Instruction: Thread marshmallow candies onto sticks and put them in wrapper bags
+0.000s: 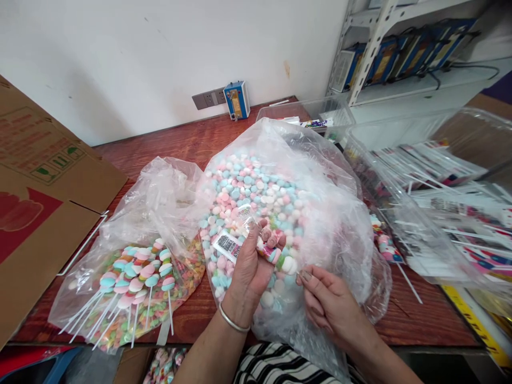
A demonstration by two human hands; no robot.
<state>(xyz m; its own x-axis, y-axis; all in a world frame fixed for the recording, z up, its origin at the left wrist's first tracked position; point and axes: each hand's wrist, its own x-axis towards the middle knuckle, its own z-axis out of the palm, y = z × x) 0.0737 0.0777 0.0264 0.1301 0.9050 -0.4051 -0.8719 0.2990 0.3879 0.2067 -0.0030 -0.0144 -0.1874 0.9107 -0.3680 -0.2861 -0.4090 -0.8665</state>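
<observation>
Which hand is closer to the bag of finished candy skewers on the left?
Left. The left hand, gripping a candy skewer, is just right of that bag of skewers; the right hand, at the skewer's end, lies farther right, beyond the left hand.

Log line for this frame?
left hand: grips candy skewer | right hand: pinches its tip | behind: bag of pastel candies

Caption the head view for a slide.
Left hand holds a candy skewer over a clear bag of pastel candies; right hand pinches the skewer's end.
</observation>
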